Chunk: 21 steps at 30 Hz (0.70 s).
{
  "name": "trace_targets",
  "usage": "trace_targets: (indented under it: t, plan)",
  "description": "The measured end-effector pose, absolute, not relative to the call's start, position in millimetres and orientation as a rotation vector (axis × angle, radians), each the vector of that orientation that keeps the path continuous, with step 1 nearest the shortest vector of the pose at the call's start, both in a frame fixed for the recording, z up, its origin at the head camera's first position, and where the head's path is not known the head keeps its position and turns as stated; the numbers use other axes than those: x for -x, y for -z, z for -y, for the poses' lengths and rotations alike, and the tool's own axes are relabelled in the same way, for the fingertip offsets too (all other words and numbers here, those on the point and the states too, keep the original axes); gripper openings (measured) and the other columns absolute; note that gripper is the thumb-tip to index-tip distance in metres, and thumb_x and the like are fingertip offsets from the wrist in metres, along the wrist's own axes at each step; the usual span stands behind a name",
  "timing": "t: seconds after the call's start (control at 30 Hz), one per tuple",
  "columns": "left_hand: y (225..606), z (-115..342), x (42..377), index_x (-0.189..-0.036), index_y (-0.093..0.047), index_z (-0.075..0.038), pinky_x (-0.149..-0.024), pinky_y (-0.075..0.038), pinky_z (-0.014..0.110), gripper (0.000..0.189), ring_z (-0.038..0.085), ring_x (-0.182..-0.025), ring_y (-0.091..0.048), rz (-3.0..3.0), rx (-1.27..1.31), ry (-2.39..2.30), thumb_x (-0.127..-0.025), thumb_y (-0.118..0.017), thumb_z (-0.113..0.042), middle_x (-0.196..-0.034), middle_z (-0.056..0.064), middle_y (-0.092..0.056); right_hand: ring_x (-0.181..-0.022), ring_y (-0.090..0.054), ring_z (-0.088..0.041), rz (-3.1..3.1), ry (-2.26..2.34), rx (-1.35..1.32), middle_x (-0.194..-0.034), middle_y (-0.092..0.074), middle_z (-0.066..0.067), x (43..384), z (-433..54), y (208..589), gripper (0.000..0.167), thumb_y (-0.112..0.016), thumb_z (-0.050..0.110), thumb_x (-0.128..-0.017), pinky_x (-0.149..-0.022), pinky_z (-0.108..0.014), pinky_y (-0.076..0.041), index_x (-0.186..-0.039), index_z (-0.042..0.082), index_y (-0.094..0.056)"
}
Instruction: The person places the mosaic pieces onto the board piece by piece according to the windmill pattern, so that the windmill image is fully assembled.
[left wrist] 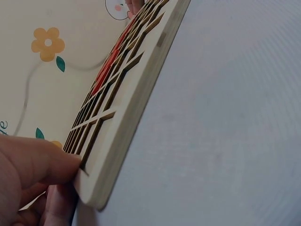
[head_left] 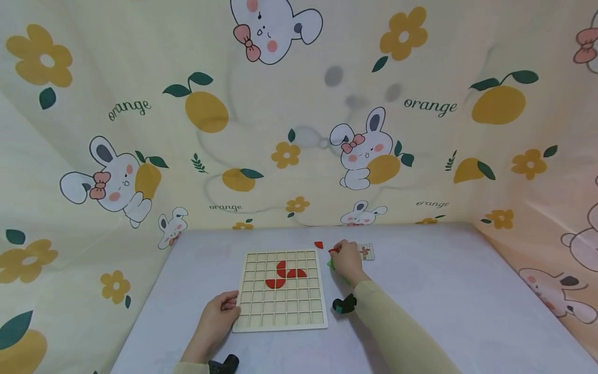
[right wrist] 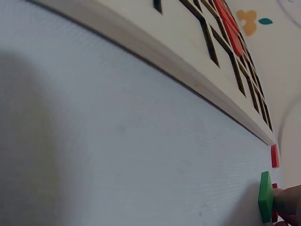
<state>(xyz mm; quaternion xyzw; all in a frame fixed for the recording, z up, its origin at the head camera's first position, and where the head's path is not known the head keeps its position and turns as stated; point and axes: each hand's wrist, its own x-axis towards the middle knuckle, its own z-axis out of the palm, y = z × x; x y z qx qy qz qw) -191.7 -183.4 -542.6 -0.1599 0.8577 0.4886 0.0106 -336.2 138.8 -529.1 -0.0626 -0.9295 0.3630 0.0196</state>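
The left hand (head_left: 216,317) grips the grid board (head_left: 280,322) near its near-left corner, thumb on top. The right hand (head_left: 348,259), stretched forward beside the board, pinches a red piece (head_left: 334,251) — just above a green piece (head_left: 331,264). Red curved pieces (head_left: 275,284) fill some middle cells; a loose red quarter (head_left: 318,244) lies beyond — near a patterned card (head_left: 369,252).

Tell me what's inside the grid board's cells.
Flat red pieces with rounded edges lie in several cells around the upper middle of the grid board. The cell floors directly beneath those pieces are covered, so they cannot be seen.
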Motion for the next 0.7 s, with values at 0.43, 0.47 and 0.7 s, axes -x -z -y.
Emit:
trace_targets:
  t: [0.43, 0.47, 0.7]
  plan:
    - [539.6, 181.6, 192.0, -0.128, -0.058, -0.001, -0.081, -0.047, 0.034, 0.047, 0.020, -0.094, -0.053, -2.684, 0.488, -1.520, -0.081, -0.066, -0.004, -0.104, 0.008, -0.057, -0.085, -0.051, -0.028, 2.898, -1.093, 0.194, -0.101, -0.053, -0.015, 332.0, -139.9, 522.1, 0.024, -0.063, 0.018, -0.092, -0.072, -0.038, -0.046, -0.108, 0.002, -0.055]
    - [539.8, 181.7, 192.0, -0.128, -0.058, -0.001, -0.081, -0.047, 0.034, 0.047, 0.020, -0.094, -0.053, -2.686, 0.487, -1.519, -0.081, -0.066, -0.004, -0.105, 0.008, -0.057, -0.085, -0.052, -0.027, 2.897, -1.106, 0.192, -0.100, -0.054, -0.015, 331.7, -140.3, 522.0, 0.023, -0.063, 0.018, -0.093, -0.071, -0.037, -0.046, -0.108, 0.003, -0.055]
    - [542.9, 184.0, 192.0, -0.128, -0.058, -0.001, -0.079, -0.048, 0.032, 0.047, 0.020, -0.093, -0.052, -2.677, 0.490, -1.531, -0.081, -0.066, -0.003, -0.104, 0.008, -0.056, -0.079, -0.054, -0.023, 2.818, -1.309, 0.160, -0.094, -0.059, -0.009, 327.2, -141.2, 521.0, 0.013, -0.063, 0.017, -0.093, -0.061, -0.031, -0.047, -0.101, 0.008, -0.058]
